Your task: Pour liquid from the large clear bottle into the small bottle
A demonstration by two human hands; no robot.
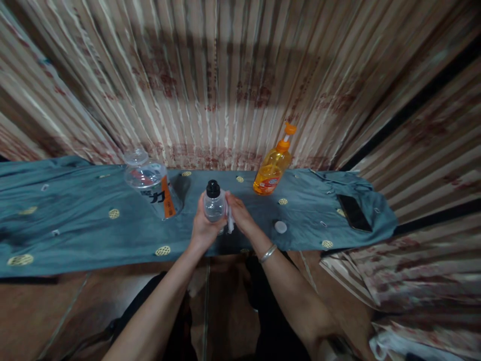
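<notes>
A small clear bottle with a black cap [214, 203] stands upright between my hands at the middle of the view. My left hand [205, 225] is wrapped round its left side and front. At its right side, my right hand [239, 211] pinches a crumpled white tissue [230, 219] against the bottle. An orange pump bottle of yellow liquid [269, 171] stands behind and to the right. To the left is a large clear plastic bottle with an orange and black label [156, 188].
A teal patterned cloth [131, 240] covers the long narrow table. A white round cap [280, 227] lies right of my right hand, and a black phone [353, 213] farther right. Pleated curtains [225, 90] hang behind the table and at the right.
</notes>
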